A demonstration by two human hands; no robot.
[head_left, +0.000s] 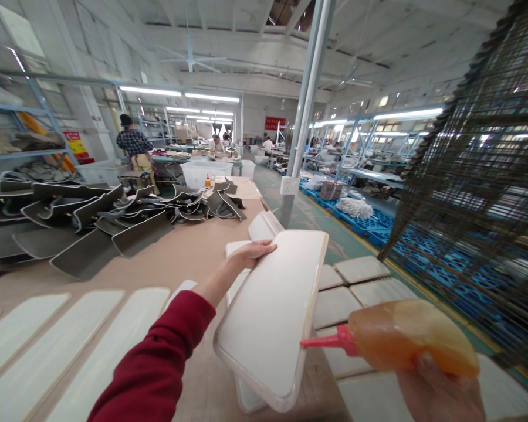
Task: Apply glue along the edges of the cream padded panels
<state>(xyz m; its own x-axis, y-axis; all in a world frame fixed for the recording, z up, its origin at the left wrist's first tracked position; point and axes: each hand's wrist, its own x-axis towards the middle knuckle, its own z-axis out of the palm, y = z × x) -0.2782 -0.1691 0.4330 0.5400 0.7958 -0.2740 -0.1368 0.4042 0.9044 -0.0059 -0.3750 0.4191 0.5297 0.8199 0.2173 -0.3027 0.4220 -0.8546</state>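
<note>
My left hand (256, 253) grips a white panel (275, 299) with rounded corners by its far left edge, holding it tilted above the table. A glossy, yellowish line runs along the panel's border. In my right hand (440, 387) lies a squeeze bottle (409, 334) of amber liquid, probably glue, tipped sideways. Its red nozzle (325, 341) points left, and the tip meets the panel's right edge near the lower corner. Beneath the held panel, more white panels are partly hidden.
Long white panels (74, 334) lie in a row at left; others (337, 305) lie at right. Dark grey curved pieces (88, 228) are heaped on the brown table (202, 258). A pole (305, 105) stands ahead, a dark mesh (479, 146) at right. A person (134, 146) stands farther off.
</note>
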